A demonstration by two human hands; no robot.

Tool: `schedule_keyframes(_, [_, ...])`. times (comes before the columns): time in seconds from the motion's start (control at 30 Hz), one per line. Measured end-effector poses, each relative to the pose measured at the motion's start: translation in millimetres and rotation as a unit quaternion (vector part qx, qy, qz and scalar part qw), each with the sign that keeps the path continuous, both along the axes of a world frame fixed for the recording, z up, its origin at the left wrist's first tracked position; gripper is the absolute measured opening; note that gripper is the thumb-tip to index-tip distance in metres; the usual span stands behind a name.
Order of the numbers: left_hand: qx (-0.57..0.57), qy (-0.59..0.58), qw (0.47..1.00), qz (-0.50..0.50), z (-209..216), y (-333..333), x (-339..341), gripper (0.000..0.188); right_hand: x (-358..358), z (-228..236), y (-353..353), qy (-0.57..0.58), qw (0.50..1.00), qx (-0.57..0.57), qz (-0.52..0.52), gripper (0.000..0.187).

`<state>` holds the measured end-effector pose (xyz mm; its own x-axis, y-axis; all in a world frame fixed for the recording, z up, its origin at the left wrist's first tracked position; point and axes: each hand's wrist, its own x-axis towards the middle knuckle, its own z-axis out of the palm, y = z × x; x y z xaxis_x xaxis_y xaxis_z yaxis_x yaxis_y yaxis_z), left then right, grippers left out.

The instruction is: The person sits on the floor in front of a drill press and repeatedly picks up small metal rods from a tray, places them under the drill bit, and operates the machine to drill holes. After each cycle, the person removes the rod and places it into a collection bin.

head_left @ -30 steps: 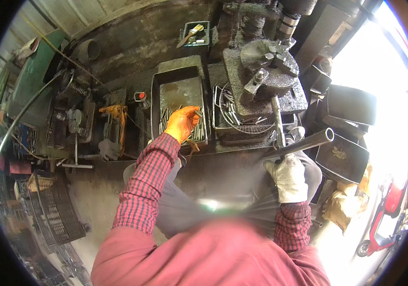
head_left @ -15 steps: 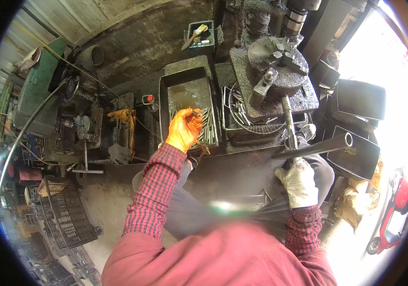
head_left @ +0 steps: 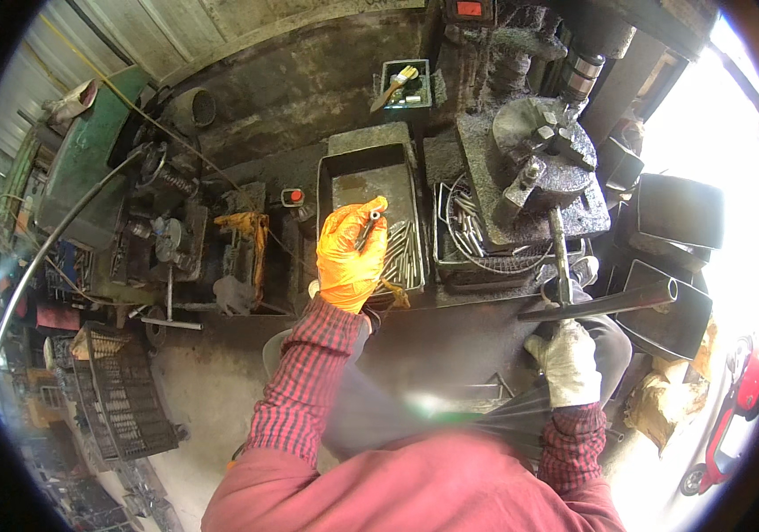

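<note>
My left hand (head_left: 351, 257), in an orange rubber glove, is closed on a small metal rod (head_left: 369, 229). The rod tilts, its hollow-looking end showing between thumb and fingers. This hand is held over a deep metal tray (head_left: 322, 168), where several loose metal rods (head_left: 406, 257) lie on the right side. My right hand (head_left: 567, 362), in a whitish work glove, is at the near side of a thick metal pipe handle (head_left: 636, 299). Its thumb points left, apart from the pipe; the other fingers are hidden, so its grip cannot be told. A bar (head_left: 559, 253) joins the handle to the machine fixture (head_left: 543, 146).
A wire-rimmed container (head_left: 463, 217) of metal pieces stands beneath the machine table. A brush (head_left: 395, 87) lies in a small tray behind. Dark bins (head_left: 681, 213) stand at right, a red-capped bottle (head_left: 294, 197) and another machine (head_left: 171, 239) at left.
The whole view has shifted, so the bench appears farther right and lower. My left hand has turned, and more of the rod shows. My right hand stays by the pipe handle.
</note>
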<state>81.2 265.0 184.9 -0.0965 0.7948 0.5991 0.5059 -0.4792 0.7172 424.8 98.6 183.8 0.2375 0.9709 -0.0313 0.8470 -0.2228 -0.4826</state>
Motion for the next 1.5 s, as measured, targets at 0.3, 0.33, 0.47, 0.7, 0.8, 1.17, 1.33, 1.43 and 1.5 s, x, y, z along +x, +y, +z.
schedule_keyframes(0.3, [0.078, 0.087, 0.993, -0.010, 11.9, -1.5, 1.3, 0.044, 0.5, -3.4, -2.2, -0.009, 1.000, -0.015, -0.005, 0.057])
schedule_keyframes(0.33, [0.080, 0.099, 0.992, -0.013, 12.5, -1.9, 0.4, 0.044, 0.8, -4.3, -2.6, -0.008, 1.000, -0.011, -0.004, 0.058])
schedule_keyframes(0.47, [0.112, 0.155, 0.982, -0.002, 14.6, -3.3, -1.5, 0.046, 1.4, -7.3, -3.2, -0.013, 1.000, 0.005, 0.009, 0.062])
schedule_keyframes(0.7, [0.132, 0.194, 0.972, 0.014, 14.1, -4.1, -0.6, 0.044, -2.2, -1.9, -1.1, -0.003, 1.000, -0.011, 0.003, 0.059])
schedule_keyframes(0.8, [0.001, -0.128, 0.988, -0.083, 3.2, 0.5, 5.8, 0.029, -4.1, 2.6, -0.5, -0.001, 1.000, -0.018, -0.002, 0.058])
schedule_keyframes(1.17, [-0.271, -0.658, 0.678, -0.183, -21.8, 12.9, -29.2, 0.014, -4.4, -2.8, 1.4, -0.007, 1.000, -0.005, -0.004, 0.058])
schedule_keyframes(1.33, [-0.249, -0.660, 0.689, -0.168, -20.3, 11.9, -28.7, 0.013, -3.5, -3.6, 1.5, -0.039, 0.999, -0.033, -0.005, 0.059])
schedule_keyframes(1.43, [-0.241, -0.655, 0.695, -0.172, -18.6, 11.5, -29.7, 0.011, -3.9, -2.2, 2.2, -0.020, 0.999, -0.046, -0.011, 0.058])
schedule_keyframes(1.5, [-0.237, -0.654, 0.698, -0.170, -17.2, 10.8, -29.4, 0.010, -4.7, -1.7, 2.9, -0.021, 0.999, -0.029, -0.006, 0.057])
